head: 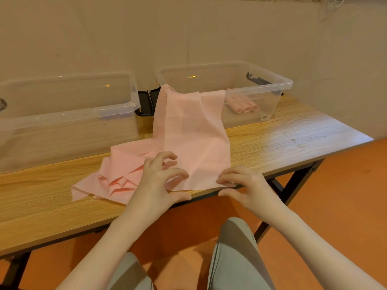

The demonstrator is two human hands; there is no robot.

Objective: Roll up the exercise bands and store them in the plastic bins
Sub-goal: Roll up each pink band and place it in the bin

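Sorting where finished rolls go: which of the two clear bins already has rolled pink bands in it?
The right bin, with the unrolled pink band draped over its rim; pink rolls lie inside. The left bin shows none.

Both forearms reach forward; the left hand (161, 181) has curled, spread fingers, the right hand (244, 186) pinches with thumb and fingers.

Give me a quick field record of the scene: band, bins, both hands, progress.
band: pink exercise band, unrolled, draped from the right bin's rim down onto the wooden table, loose folds bunched at its left
right bin: clear plastic, holds rolled pink bands
left bin: clear plastic, contents unclear
left hand: fingers curled on the band near its front edge
right hand: pinches the band's near right corner
progress: this band not yet rolled
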